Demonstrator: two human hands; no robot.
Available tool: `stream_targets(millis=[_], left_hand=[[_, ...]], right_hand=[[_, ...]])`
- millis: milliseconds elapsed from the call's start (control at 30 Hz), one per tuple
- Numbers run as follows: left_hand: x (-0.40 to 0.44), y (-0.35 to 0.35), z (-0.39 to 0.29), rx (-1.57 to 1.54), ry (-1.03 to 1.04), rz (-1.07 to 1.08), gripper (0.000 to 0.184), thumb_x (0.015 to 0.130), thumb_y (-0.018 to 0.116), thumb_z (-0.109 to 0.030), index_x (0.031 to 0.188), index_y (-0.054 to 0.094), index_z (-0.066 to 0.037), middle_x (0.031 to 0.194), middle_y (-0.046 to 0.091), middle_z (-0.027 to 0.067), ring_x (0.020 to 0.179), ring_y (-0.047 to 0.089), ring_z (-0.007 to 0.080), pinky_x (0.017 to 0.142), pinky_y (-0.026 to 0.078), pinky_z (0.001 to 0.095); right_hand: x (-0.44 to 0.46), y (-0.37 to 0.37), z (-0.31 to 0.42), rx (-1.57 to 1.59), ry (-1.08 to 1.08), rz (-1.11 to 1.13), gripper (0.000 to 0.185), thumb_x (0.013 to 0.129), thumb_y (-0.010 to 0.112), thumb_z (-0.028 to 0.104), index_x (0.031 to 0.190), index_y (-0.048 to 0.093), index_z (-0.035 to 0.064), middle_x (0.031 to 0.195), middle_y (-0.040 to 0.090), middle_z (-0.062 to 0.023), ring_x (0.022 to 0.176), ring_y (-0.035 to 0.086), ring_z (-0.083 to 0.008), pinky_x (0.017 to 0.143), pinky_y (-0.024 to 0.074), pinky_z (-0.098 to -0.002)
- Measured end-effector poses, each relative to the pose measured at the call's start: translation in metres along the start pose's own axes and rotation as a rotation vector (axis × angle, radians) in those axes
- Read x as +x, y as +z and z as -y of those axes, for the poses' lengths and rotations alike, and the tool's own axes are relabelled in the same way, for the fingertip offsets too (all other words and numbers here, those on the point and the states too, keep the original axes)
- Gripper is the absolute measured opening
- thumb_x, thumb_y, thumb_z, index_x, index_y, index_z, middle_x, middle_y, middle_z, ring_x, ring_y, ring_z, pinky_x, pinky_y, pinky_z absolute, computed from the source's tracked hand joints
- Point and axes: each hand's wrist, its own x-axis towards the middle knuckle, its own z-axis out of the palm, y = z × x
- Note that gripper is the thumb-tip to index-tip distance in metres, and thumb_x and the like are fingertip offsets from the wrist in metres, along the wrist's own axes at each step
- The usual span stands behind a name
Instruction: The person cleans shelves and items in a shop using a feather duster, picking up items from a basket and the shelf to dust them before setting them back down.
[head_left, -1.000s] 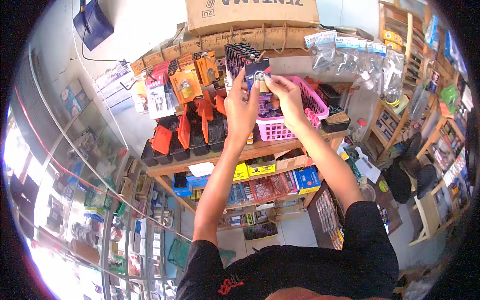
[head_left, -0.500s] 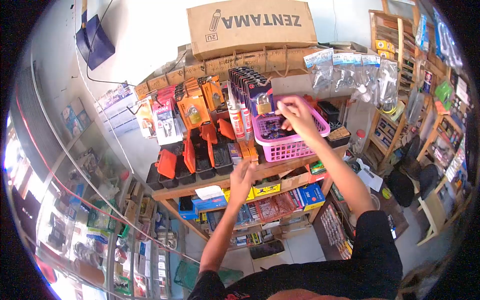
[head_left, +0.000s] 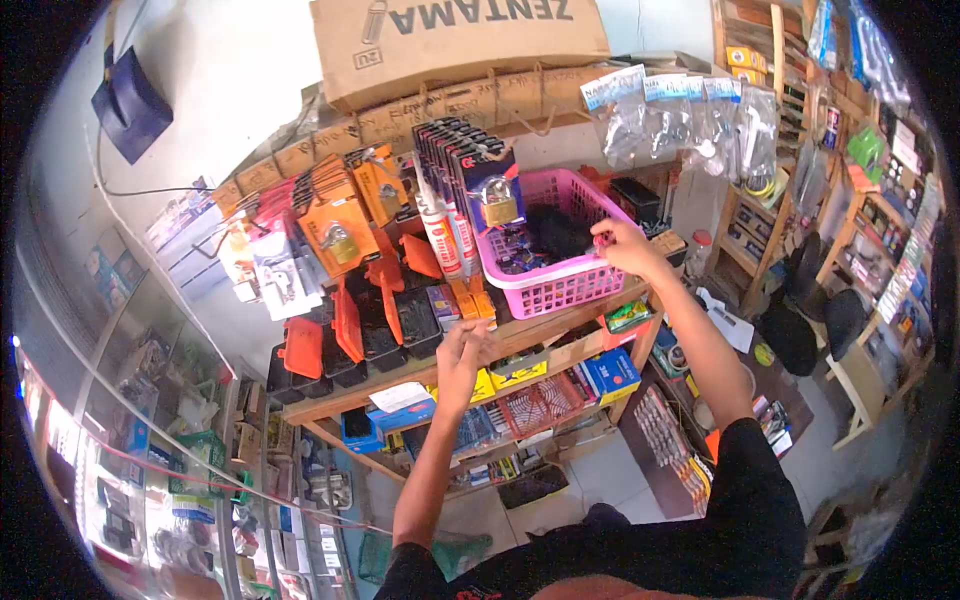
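A pink plastic basket (head_left: 567,292) stands on the wooden shelf top, with small dark packets and a black bundle inside. My right hand (head_left: 628,250) is at its right front rim, fingers closed on the edge. My left hand (head_left: 462,362) hovers before the shelf's front edge, near small orange boxes (head_left: 472,300); its fingers are loosely bent and apart, and I see nothing in them. Carded padlocks (head_left: 497,203) hang at the basket's left, beside white-and-red sealant tubes (head_left: 440,235).
Black bins with orange lids (head_left: 303,348) line the shelf top at left. A cardboard box (head_left: 460,50) sits above; bagged fittings (head_left: 650,120) hang at right. The lower shelf holds a blue box (head_left: 610,372) and a red basket (head_left: 540,408). A glass case (head_left: 215,470) stands at left.
My right hand has moved from above the basket, near the padlock cards, right to its front rim. My left hand stays near the shelf edge. The view has shifted slightly.
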Motion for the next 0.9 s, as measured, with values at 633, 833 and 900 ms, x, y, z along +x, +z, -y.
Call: stream_targets(millis=[633, 833, 900], left_hand=[[0.333, 0.072, 0.071, 0.792, -0.108, 1.039, 0.036, 0.097, 0.056, -0.026, 0.122, 0.062, -0.001, 0.119, 0.066, 0.0100, 0.106, 0.062, 0.0189, 0.093, 0.049, 0.0320], [0.350, 0.094, 0.135, 1.325, -0.175, 1.137, 0.058, 0.083, 0.065, -0.059, 0.102, 0.073, -0.005, 0.093, 0.071, 0.0099, 0.085, 0.064, 0.0217, 0.079, 0.051, 0.0371], [0.338, 0.094, 0.146, 1.319, -0.157, 1.105, 0.063, 0.085, 0.060, -0.062, 0.112, 0.070, -0.006, 0.104, 0.070, 0.0108, 0.098, 0.064, 0.0261, 0.087, 0.049, 0.0398]], right_hand=[[0.027, 0.011, -0.030, 0.229, -0.245, -0.183, 0.033, 0.078, 0.072, 0.010, 0.110, 0.065, 0.0084, 0.100, 0.067, -0.0108, 0.096, 0.064, -0.0263, 0.087, 0.0485, -0.0362], [0.032, 0.004, -0.033, 0.392, -0.207, -0.165, 0.038, 0.079, 0.070, 0.002, 0.116, 0.063, 0.0084, 0.101, 0.064, -0.0067, 0.090, 0.060, -0.0181, 0.081, 0.0480, -0.0308], [0.035, 0.003, -0.040, 0.451, -0.242, -0.145, 0.035, 0.084, 0.066, 0.001, 0.118, 0.063, 0.0092, 0.099, 0.060, -0.0044, 0.082, 0.058, -0.0115, 0.068, 0.0495, -0.0252]])
